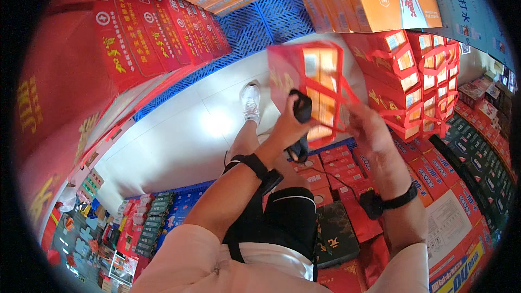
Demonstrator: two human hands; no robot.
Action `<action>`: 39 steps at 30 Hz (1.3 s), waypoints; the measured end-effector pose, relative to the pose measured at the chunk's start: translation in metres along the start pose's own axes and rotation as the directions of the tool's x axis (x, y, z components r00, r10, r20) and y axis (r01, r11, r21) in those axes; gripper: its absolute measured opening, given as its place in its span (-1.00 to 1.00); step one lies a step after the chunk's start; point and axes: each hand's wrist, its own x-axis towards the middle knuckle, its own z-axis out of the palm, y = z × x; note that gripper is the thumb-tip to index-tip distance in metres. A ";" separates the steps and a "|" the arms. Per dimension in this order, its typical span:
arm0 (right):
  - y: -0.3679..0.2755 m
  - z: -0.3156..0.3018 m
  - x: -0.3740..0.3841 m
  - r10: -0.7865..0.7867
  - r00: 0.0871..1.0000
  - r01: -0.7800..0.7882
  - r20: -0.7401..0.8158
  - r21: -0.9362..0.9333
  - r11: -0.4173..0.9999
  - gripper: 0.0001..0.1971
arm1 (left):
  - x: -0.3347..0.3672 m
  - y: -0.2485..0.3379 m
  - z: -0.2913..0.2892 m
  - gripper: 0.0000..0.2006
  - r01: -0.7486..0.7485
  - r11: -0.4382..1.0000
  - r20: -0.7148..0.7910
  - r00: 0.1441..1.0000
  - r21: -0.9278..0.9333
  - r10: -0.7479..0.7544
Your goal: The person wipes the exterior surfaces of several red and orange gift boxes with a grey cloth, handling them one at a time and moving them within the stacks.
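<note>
A red gift bag [286,76] with orange-and-white boxes inside and red ribbon handles is slightly blurred in front of me, above the floor. My left hand [293,127] is closed around a black looped object [302,106] at the bag's near-left side; its kind is unclear. My right hand [369,127] is at the bag's right side, beside the red ribbon handle [350,95]. Motion smears its fingers, so their grip cannot be made out. Black bands with small black devices are on both wrists.
Similar red bags [401,84] are stacked to the right, beside a large orange carton [380,0]. Red cartons [157,35] line the left on blue pallets [249,30]. Red boxes and a dark box [337,233] lie near my right leg. Pale floor [190,122] runs between.
</note>
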 end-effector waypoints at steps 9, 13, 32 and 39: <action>-0.116 0.092 0.072 -0.332 0.943 0.331 -0.027 -0.015 0.943 -0.81 | 0.155 0.060 -0.065 -0.45 -0.086 0.993 -0.261 0.963 -0.084 0.062; -0.133 0.067 0.131 -0.511 0.846 0.533 0.152 -0.209 0.820 -0.83 | 0.199 0.063 -0.030 -0.31 0.033 0.999 -0.222 0.974 -0.026 -0.038; -0.064 -0.017 0.146 -0.913 0.409 0.754 -0.003 -0.562 0.340 -0.72 | 0.237 0.026 -0.020 -0.39 0.006 0.804 -0.054 0.997 -0.595 -0.048; 0.046 -0.172 0.101 -0.720 0.680 0.517 -0.139 -0.605 0.606 -0.76 | 0.224 0.051 -0.008 -0.30 0.208 0.959 -0.218 0.944 -0.194 -0.249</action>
